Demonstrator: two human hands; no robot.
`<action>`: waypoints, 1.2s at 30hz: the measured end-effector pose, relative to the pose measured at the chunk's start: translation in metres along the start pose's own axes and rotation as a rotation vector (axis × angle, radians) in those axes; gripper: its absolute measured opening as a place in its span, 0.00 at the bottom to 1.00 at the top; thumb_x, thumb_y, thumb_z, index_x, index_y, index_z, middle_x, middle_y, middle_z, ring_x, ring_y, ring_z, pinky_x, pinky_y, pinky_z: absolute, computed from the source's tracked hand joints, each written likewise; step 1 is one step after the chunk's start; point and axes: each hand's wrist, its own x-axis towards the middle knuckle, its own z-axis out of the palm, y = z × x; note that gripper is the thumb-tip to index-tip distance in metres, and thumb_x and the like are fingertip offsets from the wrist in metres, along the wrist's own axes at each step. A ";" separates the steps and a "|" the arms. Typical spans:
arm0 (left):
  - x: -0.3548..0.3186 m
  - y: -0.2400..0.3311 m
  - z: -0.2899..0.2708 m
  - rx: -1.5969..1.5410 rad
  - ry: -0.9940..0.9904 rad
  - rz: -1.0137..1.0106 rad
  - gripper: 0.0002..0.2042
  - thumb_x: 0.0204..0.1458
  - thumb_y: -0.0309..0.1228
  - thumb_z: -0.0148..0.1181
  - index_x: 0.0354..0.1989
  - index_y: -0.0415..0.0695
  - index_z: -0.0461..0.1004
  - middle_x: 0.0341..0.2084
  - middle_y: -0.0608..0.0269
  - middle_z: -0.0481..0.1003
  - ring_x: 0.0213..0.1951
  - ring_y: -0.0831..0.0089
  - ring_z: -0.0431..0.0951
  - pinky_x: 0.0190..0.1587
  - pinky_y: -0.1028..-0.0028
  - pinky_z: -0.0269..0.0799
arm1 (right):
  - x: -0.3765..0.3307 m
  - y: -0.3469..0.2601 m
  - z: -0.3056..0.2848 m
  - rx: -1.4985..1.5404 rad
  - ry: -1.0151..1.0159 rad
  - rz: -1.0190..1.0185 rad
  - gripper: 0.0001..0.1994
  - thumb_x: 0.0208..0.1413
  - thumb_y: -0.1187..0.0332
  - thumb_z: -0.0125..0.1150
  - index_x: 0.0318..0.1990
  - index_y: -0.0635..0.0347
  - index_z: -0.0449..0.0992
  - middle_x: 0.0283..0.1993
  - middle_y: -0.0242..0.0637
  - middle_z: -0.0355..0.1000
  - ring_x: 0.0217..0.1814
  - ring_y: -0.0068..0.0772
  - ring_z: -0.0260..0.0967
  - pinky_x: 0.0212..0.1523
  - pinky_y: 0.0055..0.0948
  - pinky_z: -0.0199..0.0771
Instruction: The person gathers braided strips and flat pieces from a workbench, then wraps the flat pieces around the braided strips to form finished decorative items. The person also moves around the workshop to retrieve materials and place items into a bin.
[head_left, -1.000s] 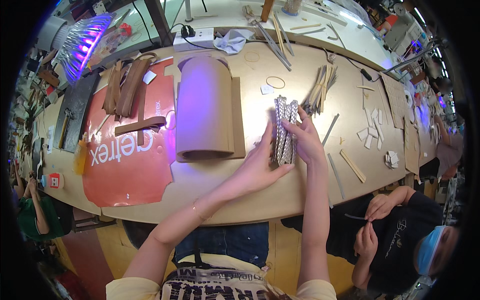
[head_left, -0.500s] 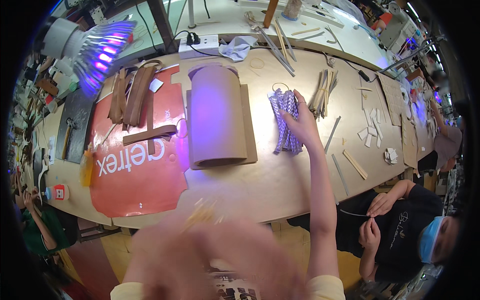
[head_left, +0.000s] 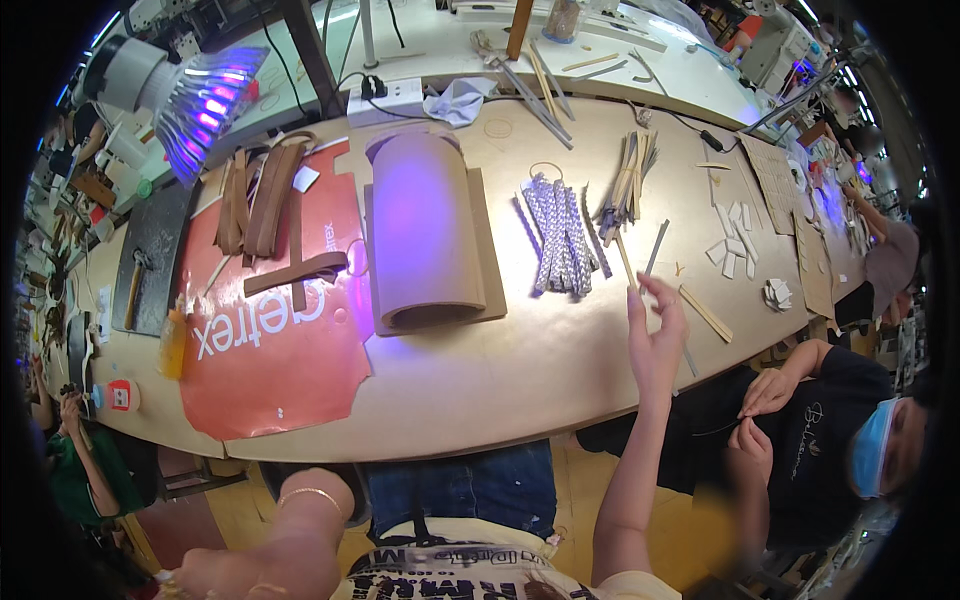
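My right hand (head_left: 658,325) is over the right part of the table, its fingertips closed on the lower end of a thin beige strip (head_left: 626,262). The strip's far end meets a tied bundle of beige and dark strips (head_left: 630,180). Left of the bundle lie braided silver-purple strips (head_left: 562,240), partly fanned out, with a rubber band (head_left: 546,172) at their top. A grey strip (head_left: 657,247) rests just beyond my fingers. Low at the left, my left hand (head_left: 235,570) is raised close to the camera, a thin band round its wrist; the lower edge cuts it off and its fingers are unclear.
A brown cardboard half-cylinder (head_left: 425,240) stands mid-table beside a red sheet (head_left: 270,380) with brown straps (head_left: 275,195). White pieces (head_left: 735,240) and beige sticks (head_left: 706,313) lie at right. A lamp (head_left: 205,105) hangs at upper left. A co-worker (head_left: 830,430) sits close at right.
My right hand has left the braided strips, moved right and nearer, and now pinches a beige strip. The braided strips have spread. My left hand has swung from the lower middle to the lower left.
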 end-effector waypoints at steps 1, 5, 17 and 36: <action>-0.001 0.002 0.007 0.069 0.051 -0.115 0.07 0.55 0.24 0.56 0.26 0.49 0.76 0.32 0.69 0.81 0.33 0.78 0.81 0.40 0.75 0.72 | -0.003 0.001 -0.001 0.010 0.005 0.067 0.11 0.55 0.70 0.62 0.44 0.66 0.76 0.45 0.46 0.74 0.43 0.41 0.73 0.44 0.32 0.71; -0.020 -0.002 -0.027 -0.226 -0.198 -0.536 0.16 0.57 0.42 0.56 0.39 0.39 0.76 0.42 0.50 0.78 0.46 0.58 0.78 0.54 0.62 0.69 | -0.011 0.003 0.014 0.033 -0.076 0.061 0.12 0.55 0.68 0.63 0.43 0.66 0.77 0.39 0.42 0.74 0.33 0.36 0.72 0.38 0.31 0.71; -0.143 -0.004 -0.064 0.772 0.330 -1.305 0.02 0.57 0.21 0.54 0.37 0.38 0.70 0.36 0.56 0.75 0.42 0.73 0.74 0.49 0.71 0.69 | 0.000 0.009 0.056 -0.155 -0.059 0.097 0.10 0.54 0.65 0.63 0.40 0.61 0.81 0.36 0.39 0.73 0.32 0.38 0.72 0.36 0.34 0.71; -0.105 -0.061 -0.090 0.601 0.667 -1.167 0.25 0.62 0.24 0.48 0.67 0.38 0.50 0.50 0.46 0.73 0.52 0.61 0.76 0.55 0.66 0.75 | -0.076 -0.049 -0.017 0.946 -0.408 0.558 0.09 0.56 0.79 0.60 0.43 0.72 0.77 0.35 0.40 0.76 0.32 0.24 0.73 0.33 0.19 0.71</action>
